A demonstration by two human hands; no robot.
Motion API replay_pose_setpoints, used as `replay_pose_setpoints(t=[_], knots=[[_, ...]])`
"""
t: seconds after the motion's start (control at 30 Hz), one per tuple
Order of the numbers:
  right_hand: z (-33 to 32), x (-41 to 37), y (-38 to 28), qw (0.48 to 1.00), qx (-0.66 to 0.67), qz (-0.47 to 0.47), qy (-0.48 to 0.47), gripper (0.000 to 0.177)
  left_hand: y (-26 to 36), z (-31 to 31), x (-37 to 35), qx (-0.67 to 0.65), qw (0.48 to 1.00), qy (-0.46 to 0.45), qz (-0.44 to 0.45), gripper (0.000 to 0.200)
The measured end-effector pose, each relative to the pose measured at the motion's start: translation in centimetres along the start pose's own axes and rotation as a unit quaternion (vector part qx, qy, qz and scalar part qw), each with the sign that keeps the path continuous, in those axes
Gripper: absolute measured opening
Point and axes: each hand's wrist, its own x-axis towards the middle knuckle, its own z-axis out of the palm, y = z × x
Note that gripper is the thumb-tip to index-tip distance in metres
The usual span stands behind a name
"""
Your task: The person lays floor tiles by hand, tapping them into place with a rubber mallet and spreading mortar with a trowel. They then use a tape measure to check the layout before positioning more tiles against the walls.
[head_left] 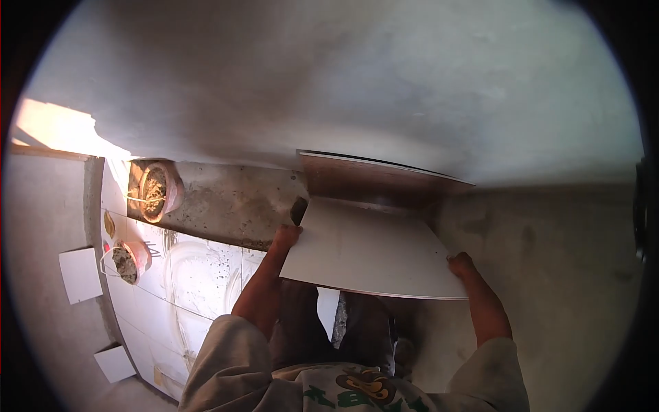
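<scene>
Squares: two white ones [81, 275] [114, 363], lying beyond the left edge of the white floor [141, 309].
Buckets: two; one [139, 259] on the white floor near its left edge, the other [173, 189] on the bare strip [226, 199], near its left end. Both hold a rough mix.
Left hand [287, 235]: one, closed on the tile's left edge. I should match its height with the right one.
Dark thing: one [298, 211], beside the left hand; I cannot tell what it is.
Tile: one [371, 247], held between both hands, pale face up, near edge over the legs [367, 323]. I judge it best to move it slowly and level, guarding its corners.
Panel: one, brown [384, 175], upright near the wall [412, 89]; a knock could chip the tile.
Right hand [463, 264]: one, closed on the right edge, fingers partly hidden.
</scene>
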Motion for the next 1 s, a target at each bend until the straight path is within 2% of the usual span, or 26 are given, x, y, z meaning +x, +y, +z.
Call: replay_pose_setpoints(t=[0.13,0.2,0.3,0.37,0.4,0.47,0.53,0.6,0.7,0.73,0.8,0.83,0.9,0.93,0.97,1.0], knots=[[1.3,4.2,-0.9,0.999,-0.042,-0.006,0.003,0.049,-0.7,3.3,1.8,-0.023,0.999,-0.002,-0.030,0.018],[1.6,5.6,-1.5,0.998,-0.052,-0.021,-0.027,0.055,-1.3,4.4,2.0,-0.035,0.998,-0.013,-0.059,0.019],[2.1,7.0,-2.7,0.997,-0.071,-0.027,-0.008,0.048,-3.0,7.2,3.1,-0.002,0.999,-0.024,-0.034,0.021],[2.3,8.4,-3.2,0.992,-0.109,-0.059,-0.024,0.048,-4.0,8.7,3.7,-0.072,0.992,-0.046,-0.087,0.024],[2.3,9.1,-3.4,0.985,-0.142,-0.086,-0.038,0.048,-4.1,8.5,4.1,-0.075,0.992,-0.043,-0.093,0.024],[2.4,10.3,-3.6,0.986,-0.140,-0.084,-0.041,0.052,-4.3,8.0,5.3,-0.013,0.991,-0.111,-0.070,0.026],[2.1,11.7,-4.0,0.986,-0.137,-0.081,-0.044,0.055,-4.0,6.9,6.2,-0.044,0.987,-0.115,-0.103,0.028],[1.6,12.5,-4.9,0.971,-0.194,-0.096,-0.099,0.053,-4.0,6.0,7.4,-0.073,0.981,-0.122,-0.133,0.029],[-0.2,12.0,-6.2,0.973,-0.174,-0.067,-0.136,0.050,-3.7,5.0,8.3,-0.120,0.972,-0.078,-0.188,0.029],[-0.4,13.0,-6.0,0.973,-0.174,-0.068,-0.134,0.050,-3.5,4.0,8.7,-0.112,0.971,-0.100,-0.186,0.028],[-0.7,14.6,-4.8,0.959,-0.233,-0.127,-0.096,0.036,-3.5,3.2,9.4,-0.106,0.970,-0.124,-0.178,0.027],[-2.3,13.3,-5.2,0.960,-0.235,-0.123,-0.095,0.036,-3.9,3.6,9.6,-0.118,0.972,-0.103,-0.174,0.026],[-6.7,10.7,-6.4,0.966,-0.069,-0.051,-0.243,0.032,-3.8,4.6,9.3,-0.134,0.973,-0.076,-0.170,0.025],[-7.9,10.2,-5.8,0.967,-0.071,-0.052,-0.238,0.032,-2.7,4.6,8.1,-0.365,0.919,0.070,-0.128,0.024],[-9.0,9.7,-4.5,0.960,0.130,-0.040,-0.246,0.030,-2.2,4.2,8.0,-0.474,0.861,0.146,-0.109,0.024],[-9.7,9.2,-3.6,0.913,0.326,-0.029,-0.245,0.028,-1.5,3.1,7.8,-0.569,0.790,0.216,-0.072,0.023]])
